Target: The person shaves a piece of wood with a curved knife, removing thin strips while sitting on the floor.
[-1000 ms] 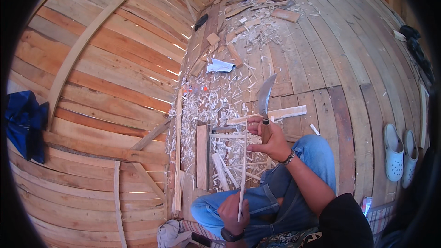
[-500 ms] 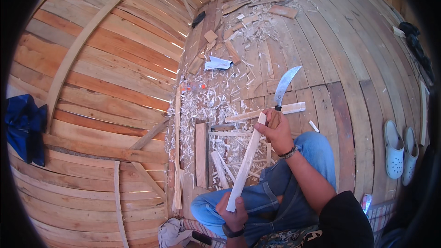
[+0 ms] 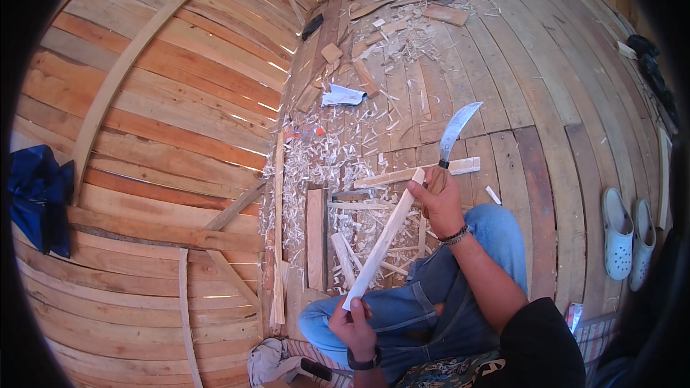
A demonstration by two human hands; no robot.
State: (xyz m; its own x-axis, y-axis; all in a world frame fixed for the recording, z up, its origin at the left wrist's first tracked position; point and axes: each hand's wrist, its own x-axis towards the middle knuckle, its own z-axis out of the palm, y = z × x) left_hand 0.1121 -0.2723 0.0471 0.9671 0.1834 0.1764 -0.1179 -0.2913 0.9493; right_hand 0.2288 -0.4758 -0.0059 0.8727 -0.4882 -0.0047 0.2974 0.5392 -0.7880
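The wooden slat [image 3: 386, 237] is pale, straight and flat-faced, with squared edges; it is held obliquely at 5 o'clock of the view's centre, its ends pointing to 1 and 7 o'clock. The curved knife [image 3: 454, 139] has a grey metal blade, hooked and tapering to a point, on a brown wooden handle. Thin, curled wood shavings [image 3: 327, 151] are scattered at 11 o'clock of the slat over a floor [image 3: 503, 65] of worn boards. A squared wooden block [image 3: 315, 241] lies at 9 o'clock of the slat, and pale perforated clogs [image 3: 617, 237] stand at 3 o'clock.

Against the frame one second earlier, the slat has been turned: it then showed as a narrow edge, nearly vertical, and now presents a broad face. Its lower end has shifted toward 8 o'clock, and the knife tip, formerly nearer 12 o'clock, now leans to 1 o'clock.

The right hand [image 3: 442, 203] is closed around the knife handle, its thumb against the slat's upper end; the contact of its other fingers with the slat cannot be determined. The left hand [image 3: 352, 322] is narrowed to a pinch on the slat's lower end, thumb uppermost.
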